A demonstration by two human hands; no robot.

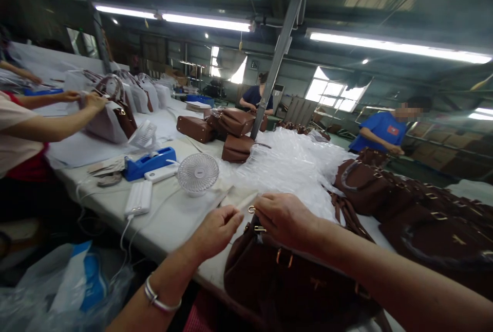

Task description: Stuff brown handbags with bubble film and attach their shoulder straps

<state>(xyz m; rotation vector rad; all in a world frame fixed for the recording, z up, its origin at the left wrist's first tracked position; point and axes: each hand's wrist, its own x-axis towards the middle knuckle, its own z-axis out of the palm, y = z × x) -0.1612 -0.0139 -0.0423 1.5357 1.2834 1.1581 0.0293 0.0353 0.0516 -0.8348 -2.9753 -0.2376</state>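
A dark brown handbag [296,275] lies against me at the table's front edge, with gold-coloured rings and a small gold emblem on its side. Over its left end my right hand [287,221] is closed, and a gold-coloured metal hook [251,209] pokes out from its fingertips. Just below those fingers a gold-coloured metal fitting [260,228] shows on the bag. My left hand [217,232] is pinched beside the hook, left of the bag; whatever it holds, if anything, is hidden in the fingers. A silver bangle circles the left wrist.
A white fan [198,172], a white power bank [138,198] with cables and a blue tape dispenser [150,163] stand left. Clear plastic wrapping [292,160] is heaped beyond the bag. Several dark handbags [435,219] line the right; brown bags [236,148] lie behind. Other people work around the tables.
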